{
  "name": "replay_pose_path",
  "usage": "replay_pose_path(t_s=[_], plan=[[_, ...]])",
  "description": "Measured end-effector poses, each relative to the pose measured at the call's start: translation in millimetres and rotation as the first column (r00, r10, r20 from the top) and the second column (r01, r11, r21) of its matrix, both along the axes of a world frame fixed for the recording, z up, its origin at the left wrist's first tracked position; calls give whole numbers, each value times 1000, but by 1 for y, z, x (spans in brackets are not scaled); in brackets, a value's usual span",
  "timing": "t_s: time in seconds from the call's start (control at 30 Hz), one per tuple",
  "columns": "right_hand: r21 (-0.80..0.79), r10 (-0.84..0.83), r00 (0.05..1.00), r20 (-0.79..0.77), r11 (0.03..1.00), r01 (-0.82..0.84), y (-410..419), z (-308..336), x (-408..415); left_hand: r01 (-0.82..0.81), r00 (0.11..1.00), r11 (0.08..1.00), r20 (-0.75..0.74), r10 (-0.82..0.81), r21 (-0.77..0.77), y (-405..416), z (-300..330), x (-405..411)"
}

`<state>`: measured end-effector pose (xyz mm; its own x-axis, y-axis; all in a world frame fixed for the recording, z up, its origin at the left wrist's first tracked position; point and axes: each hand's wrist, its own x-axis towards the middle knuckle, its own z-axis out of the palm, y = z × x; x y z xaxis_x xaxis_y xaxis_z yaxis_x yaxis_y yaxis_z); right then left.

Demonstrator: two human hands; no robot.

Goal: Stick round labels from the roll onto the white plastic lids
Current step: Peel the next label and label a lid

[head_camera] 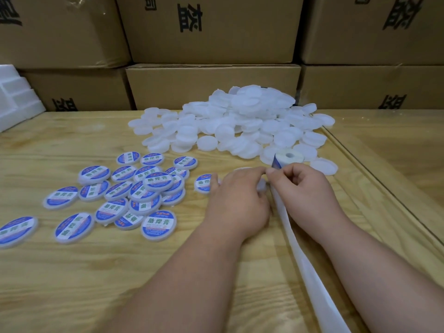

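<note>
Two bare arms reach up from the bottom of the frame over a light wooden table (72, 272). A long white strip of backing paper (310, 272) runs between the arms from the bottom right up to the hands. In the middle of the frame, the left hand (237, 200) lies knuckles up with its fingers bent down over a plain white plastic lid (262, 185) that peeks out at its fingertips. Just beside it, the right hand (305, 186) has its fingers curled and pinches the paper strip near the top, thumb close to the left hand. Right behind the right hand stands the small white roll of round labels (288, 158), with a bit of blue label showing at its left side. At the left sit many white round lids with blue and white labels (134, 191), some on top of each other. Farther back, in the upper middle, is a big heap of plain white plastic lids (240, 123). Behind everything stand stacked brown cardboard boxes (211, 32). White foam blocks (16, 99) lie at the far left edge.
</note>
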<state>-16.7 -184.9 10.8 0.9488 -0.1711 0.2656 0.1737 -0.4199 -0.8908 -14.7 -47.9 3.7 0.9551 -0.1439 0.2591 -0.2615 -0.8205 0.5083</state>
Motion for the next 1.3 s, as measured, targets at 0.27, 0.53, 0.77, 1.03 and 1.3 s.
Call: replay_pose_path(t_s=[0.27, 0.53, 0.77, 1.03, 1.3], plan=[[34, 14, 1000, -20, 999, -13, 1, 0, -1, 96, 995, 989, 40, -92, -110, -2, 5, 9], [-10, 5, 999, -42, 1000, -5, -1, -1, 2, -101, 993, 989, -75, 93, -112, 1, 0, 17], [10, 33, 996, -80, 999, -32, -4, -3, 4, -80, 997, 985, -27, 77, -151, -1, -2, 19], [58, 61, 985, -164, 997, -52, -8, -1, 5, -117, 993, 944, -8, 120, -310, 0, -4, 23], [57, 75, 976, -204, 996, -65, -9, 7, 3, -98, 995, 956, -24, 95, -276, 1, -6, 25]])
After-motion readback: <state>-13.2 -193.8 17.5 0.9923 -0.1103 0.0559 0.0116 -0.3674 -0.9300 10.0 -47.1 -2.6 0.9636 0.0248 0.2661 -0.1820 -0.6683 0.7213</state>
